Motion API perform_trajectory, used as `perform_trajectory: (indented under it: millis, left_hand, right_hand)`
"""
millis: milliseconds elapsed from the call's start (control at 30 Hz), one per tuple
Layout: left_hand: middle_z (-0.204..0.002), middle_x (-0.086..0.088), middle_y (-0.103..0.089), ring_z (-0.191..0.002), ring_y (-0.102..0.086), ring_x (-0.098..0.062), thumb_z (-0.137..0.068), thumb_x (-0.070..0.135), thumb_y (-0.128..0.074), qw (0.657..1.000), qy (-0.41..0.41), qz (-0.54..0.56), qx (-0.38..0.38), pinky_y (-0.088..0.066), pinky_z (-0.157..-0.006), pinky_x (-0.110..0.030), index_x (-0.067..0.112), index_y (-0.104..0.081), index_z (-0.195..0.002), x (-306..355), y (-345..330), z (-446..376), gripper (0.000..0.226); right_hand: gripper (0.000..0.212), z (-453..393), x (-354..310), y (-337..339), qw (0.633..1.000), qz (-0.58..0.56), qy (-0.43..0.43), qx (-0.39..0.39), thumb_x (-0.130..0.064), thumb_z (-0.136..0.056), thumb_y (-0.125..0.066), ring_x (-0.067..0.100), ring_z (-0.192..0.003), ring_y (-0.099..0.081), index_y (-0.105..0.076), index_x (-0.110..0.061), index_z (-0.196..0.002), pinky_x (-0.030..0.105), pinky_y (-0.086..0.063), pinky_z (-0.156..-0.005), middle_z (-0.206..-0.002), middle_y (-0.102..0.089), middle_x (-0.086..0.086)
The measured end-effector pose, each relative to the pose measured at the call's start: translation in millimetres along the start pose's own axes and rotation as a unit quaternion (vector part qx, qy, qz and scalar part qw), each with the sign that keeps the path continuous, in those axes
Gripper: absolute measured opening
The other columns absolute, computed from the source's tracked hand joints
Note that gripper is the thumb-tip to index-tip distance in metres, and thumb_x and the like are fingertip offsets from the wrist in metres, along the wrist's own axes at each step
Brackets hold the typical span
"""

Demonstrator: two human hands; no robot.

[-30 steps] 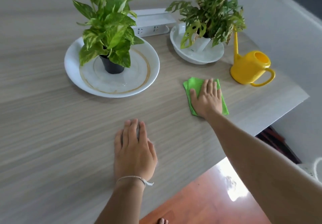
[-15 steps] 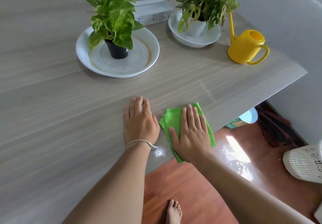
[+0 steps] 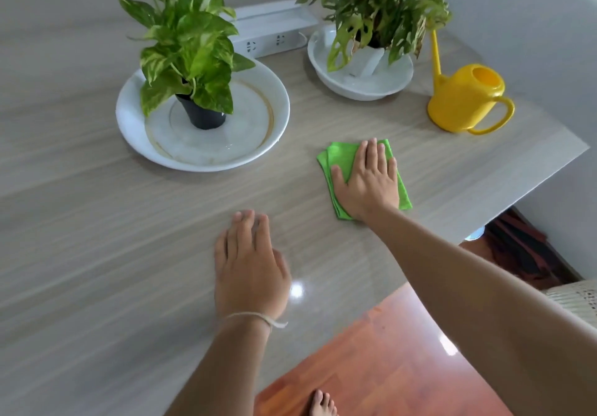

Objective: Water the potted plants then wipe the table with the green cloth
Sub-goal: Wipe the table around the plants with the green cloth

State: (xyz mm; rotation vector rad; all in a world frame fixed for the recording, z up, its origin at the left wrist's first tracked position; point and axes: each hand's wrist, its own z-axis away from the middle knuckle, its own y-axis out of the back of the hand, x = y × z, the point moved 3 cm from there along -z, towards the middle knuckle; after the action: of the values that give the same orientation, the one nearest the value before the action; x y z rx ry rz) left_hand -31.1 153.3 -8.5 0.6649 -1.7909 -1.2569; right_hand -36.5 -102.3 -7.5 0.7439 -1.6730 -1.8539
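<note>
A: We see the right hand (image 3: 366,179) stretched out from the lower right, palm down, fingers straight and close together, pressing flat on the green cloth (image 3: 339,160). Nothing is curled round it.

B: And the left hand (image 3: 250,267) lies flat on the table (image 3: 97,254) nearer to us, fingers straight, holding nothing, a thin string round the wrist. Its fingertips look blurred.

A: The cloth sits folded on the table, between the big white plate (image 3: 129,124) and the yellow watering can (image 3: 462,98). Its long axis runs away from us, leaning a little left.

B: The can's spout (image 3: 436,56) points up towards the far plant (image 3: 381,5); its handle faces right.

A: We cannot see the cloth's middle under the palm. The near plant (image 3: 187,43) is cut off at the top, and its leaves partly hide its black pot (image 3: 203,116).
</note>
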Motion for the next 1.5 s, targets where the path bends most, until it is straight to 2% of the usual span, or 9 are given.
perform_trajectory:
  millis: [200,433,600,833,967,1067,1200,1367,1500]
  left_hand:
    - [-0.146,-0.018,-0.052,-0.141,-0.043,-0.038,-0.091,0.020,-0.039,1.000,-0.003,-0.005,0.021,-0.037,-0.111,-0.056,0.009,-0.055,-0.138,-3.3,-6.6,-0.3,0.051]
    - [-0.147,-0.019,-0.051,-0.139,-0.045,-0.040,-0.092,0.023,-0.034,1.000,-0.004,-0.006,0.026,-0.038,-0.111,-0.056,0.008,-0.056,-0.138,-4.0,-7.3,-1.4,0.053]
    - [-0.146,-0.019,-0.052,-0.140,-0.044,-0.039,-0.090,0.020,-0.038,0.999,-0.012,-0.006,0.039,-0.036,-0.113,-0.055,0.007,-0.057,-0.137,-4.5,-8.8,-2.0,0.053]
    - [-0.143,-0.022,-0.053,-0.136,-0.048,-0.042,-0.089,0.020,-0.040,0.999,-0.008,0.018,0.041,-0.037,-0.109,-0.057,0.004,-0.059,-0.135,-5.9,-7.0,-1.9,0.053]
    - [-0.141,-0.024,-0.054,-0.134,-0.049,-0.044,-0.089,0.020,-0.038,0.999,-0.013,0.031,0.041,-0.039,-0.107,-0.058,0.002,-0.059,-0.134,-5.5,-5.5,-0.3,0.052]
    - [-0.141,-0.024,-0.054,-0.135,-0.048,-0.043,-0.090,0.020,-0.038,0.998,-0.019,0.045,0.041,-0.038,-0.107,-0.058,0.002,-0.059,-0.133,-3.8,-4.6,-0.4,0.052]
    - [-0.142,-0.022,-0.054,-0.137,-0.047,-0.042,-0.089,0.019,-0.042,0.998,-0.018,0.050,0.029,-0.039,-0.108,-0.057,0.003,-0.059,-0.133,-7.1,-4.9,0.6,0.050]
    - [-0.142,-0.023,-0.053,-0.136,-0.046,-0.043,-0.089,0.018,-0.041,0.998,-0.022,0.042,0.031,-0.040,-0.107,-0.059,0.003,-0.058,-0.132,-8.2,-4.9,-0.7,0.049]
    - [-0.142,-0.023,-0.052,-0.138,-0.045,-0.043,-0.090,0.017,-0.040,0.999,-0.018,0.035,0.031,-0.039,-0.107,-0.061,0.001,-0.058,-0.134,-3.9,-5.9,0.3,0.050]
  right_hand:
    - [0.093,-68.8,-12.9,5.2,1.000,-0.007,-0.006,-0.007,-0.067,-0.093,-0.015,0.028,-0.157,0.005,0.000,-0.004,-0.160,0.048,0.002,-0.126,-0.170,0.000,0.014]
    - [0.090,-65.5,-14.7,3.0,1.000,-0.013,0.003,-0.007,-0.066,-0.096,-0.013,0.027,-0.157,0.006,0.001,-0.004,-0.160,0.048,0.003,-0.126,-0.170,0.002,0.015]
    - [0.090,-9.1,-12.6,-0.4,0.999,-0.014,0.037,-0.003,-0.066,-0.096,-0.014,0.027,-0.157,0.004,-0.003,-0.004,-0.160,0.048,0.000,-0.126,-0.170,-0.002,0.014]
    - [0.089,131.0,-20.1,-14.6,0.998,-0.035,0.049,0.015,-0.065,-0.097,-0.021,0.032,-0.157,-0.002,-0.017,0.001,-0.158,0.051,-0.008,-0.126,-0.168,-0.012,0.020]
    - [0.089,157.2,-16.6,-16.5,0.999,-0.031,0.039,0.018,-0.065,-0.097,-0.027,0.031,-0.157,-0.005,-0.022,0.000,-0.158,0.050,-0.010,-0.125,-0.167,-0.015,0.018]
    - [0.090,154.5,-13.2,-11.8,0.998,-0.036,0.043,0.026,-0.067,-0.096,-0.026,0.029,-0.157,-0.003,-0.019,-0.003,-0.159,0.049,-0.006,-0.126,-0.168,-0.013,0.016]
    - [0.091,144.7,6.7,-12.9,0.998,-0.029,0.048,0.029,-0.069,-0.095,-0.026,0.026,-0.157,-0.003,-0.018,-0.006,-0.160,0.049,-0.008,-0.126,-0.168,-0.011,0.013]
    - [0.093,82.5,74.3,0.4,0.998,-0.020,-0.046,0.030,-0.070,-0.092,-0.017,0.026,-0.157,-0.005,-0.016,-0.006,-0.160,0.047,-0.006,-0.126,-0.169,-0.012,0.013]
    - [0.093,18.4,125.3,8.6,0.997,-0.007,-0.071,0.012,-0.071,-0.093,-0.013,0.024,-0.157,0.002,-0.007,-0.008,-0.161,0.046,-0.002,-0.126,-0.171,-0.004,0.010]
